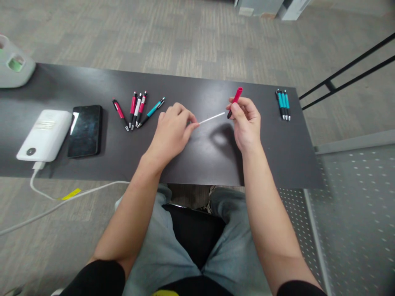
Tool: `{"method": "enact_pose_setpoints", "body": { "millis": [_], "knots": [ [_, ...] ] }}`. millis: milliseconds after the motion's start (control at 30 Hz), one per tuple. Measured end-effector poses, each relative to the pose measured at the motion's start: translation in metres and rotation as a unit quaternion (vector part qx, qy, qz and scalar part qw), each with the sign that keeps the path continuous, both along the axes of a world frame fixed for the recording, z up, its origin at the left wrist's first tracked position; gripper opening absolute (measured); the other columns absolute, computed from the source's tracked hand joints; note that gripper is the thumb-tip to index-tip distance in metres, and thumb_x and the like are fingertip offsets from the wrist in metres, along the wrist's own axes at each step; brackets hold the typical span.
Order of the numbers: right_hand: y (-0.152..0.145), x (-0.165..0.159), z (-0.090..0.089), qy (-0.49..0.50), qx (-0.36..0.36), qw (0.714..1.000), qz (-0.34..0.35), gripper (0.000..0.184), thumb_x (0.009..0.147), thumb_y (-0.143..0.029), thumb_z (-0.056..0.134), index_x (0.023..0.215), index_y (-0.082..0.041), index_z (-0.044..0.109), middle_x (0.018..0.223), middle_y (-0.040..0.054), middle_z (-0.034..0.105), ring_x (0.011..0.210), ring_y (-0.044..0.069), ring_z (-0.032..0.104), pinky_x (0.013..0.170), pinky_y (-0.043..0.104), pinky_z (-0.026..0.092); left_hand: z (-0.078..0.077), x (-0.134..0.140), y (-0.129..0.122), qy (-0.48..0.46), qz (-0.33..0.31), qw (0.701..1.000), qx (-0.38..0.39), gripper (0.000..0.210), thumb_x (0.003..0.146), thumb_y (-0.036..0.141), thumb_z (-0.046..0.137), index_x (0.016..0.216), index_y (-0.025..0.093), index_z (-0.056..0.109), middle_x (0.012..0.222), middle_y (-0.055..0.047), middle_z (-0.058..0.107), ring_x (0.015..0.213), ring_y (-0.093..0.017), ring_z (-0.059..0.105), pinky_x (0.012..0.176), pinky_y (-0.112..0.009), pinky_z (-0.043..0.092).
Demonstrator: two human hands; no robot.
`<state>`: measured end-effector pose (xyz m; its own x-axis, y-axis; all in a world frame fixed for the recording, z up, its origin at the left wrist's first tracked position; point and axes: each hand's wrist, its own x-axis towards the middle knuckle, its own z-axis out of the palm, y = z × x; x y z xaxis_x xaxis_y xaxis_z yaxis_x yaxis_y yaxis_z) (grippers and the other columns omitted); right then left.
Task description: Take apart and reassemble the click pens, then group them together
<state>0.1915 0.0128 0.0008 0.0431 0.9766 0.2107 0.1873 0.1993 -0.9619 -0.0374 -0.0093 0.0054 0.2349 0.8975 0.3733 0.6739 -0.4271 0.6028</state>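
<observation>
My left hand pinches one end of a thin whitish pen refill, which points right across the dark table. In my right hand is a red pen barrel with a black lower part, held tilted between thumb and fingers. A small gap separates the refill's free end from the barrel. Left of my left hand lie a blue pen, a white pen and several red pens. Several blue pens lie side by side to the right of my right hand.
A black phone and a white power bank with a white cable occupy the left of the table. A pale plastic container stands at the far left. Black metal bars run beyond the right edge.
</observation>
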Motion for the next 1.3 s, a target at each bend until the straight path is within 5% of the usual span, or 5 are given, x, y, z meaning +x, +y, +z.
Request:
{"method": "enact_pose_setpoints", "body": {
  "millis": [133, 433, 767, 1300],
  "knots": [
    [-0.004, -0.001, 0.004, -0.058, 0.011, 0.998, 0.014, 0.024, 0.092, -0.056, 0.072, 0.105, -0.036, 0.071, 0.119, 0.0025, 0.074, 0.106, 0.028, 0.063, 0.093, 0.048, 0.048, -0.001, -0.023, 0.014, -0.174, -0.020, 0.984, -0.045, 0.014, 0.098, 0.042, 0.069, 0.097, 0.028, 0.065, 0.089, -0.004, 0.069, 0.083, -0.024, 0.065, 0.078, -0.040, 0.052],
    [0.004, -0.004, -0.012, -0.180, 0.152, 0.970, 0.054, 0.012, 0.091, -0.047, 0.078, 0.103, -0.043, 0.080, 0.094, 0.0042, 0.069, 0.094, 0.031, 0.063, 0.095, 0.056, 0.048, -0.012, -0.036, 0.024, -0.255, 0.012, 0.967, 0.003, 0.044, 0.086, 0.066, 0.078, 0.093, 0.024, 0.070, 0.090, -0.004, 0.072, 0.076, -0.018, 0.066, 0.070, -0.032, 0.055],
    [0.010, 0.001, -0.023, -0.175, 0.184, 0.964, 0.075, 0.019, 0.091, -0.047, 0.080, 0.109, -0.044, 0.080, 0.094, 0.0046, 0.068, 0.091, 0.029, 0.062, 0.090, 0.052, 0.047, -0.011, -0.046, 0.026, -0.257, 0.031, 0.966, 0.017, 0.047, 0.082, 0.068, 0.081, 0.090, 0.022, 0.074, 0.086, -0.005, 0.072, 0.072, -0.017, 0.064, 0.064, -0.032, 0.052],
    [0.004, -0.013, -0.021, -0.133, 0.164, 0.966, 0.148, 0.024, 0.090, -0.051, 0.081, 0.113, -0.043, 0.080, 0.095, 0.0024, 0.072, 0.086, 0.027, 0.063, 0.084, 0.048, 0.050, -0.009, -0.017, 0.018, -0.256, -0.018, 0.966, 0.002, 0.040, 0.089, 0.061, 0.078, 0.095, 0.021, 0.081, 0.089, -0.004, 0.078, 0.075, -0.018, 0.068, 0.069, -0.031, 0.053]
  ]
}}
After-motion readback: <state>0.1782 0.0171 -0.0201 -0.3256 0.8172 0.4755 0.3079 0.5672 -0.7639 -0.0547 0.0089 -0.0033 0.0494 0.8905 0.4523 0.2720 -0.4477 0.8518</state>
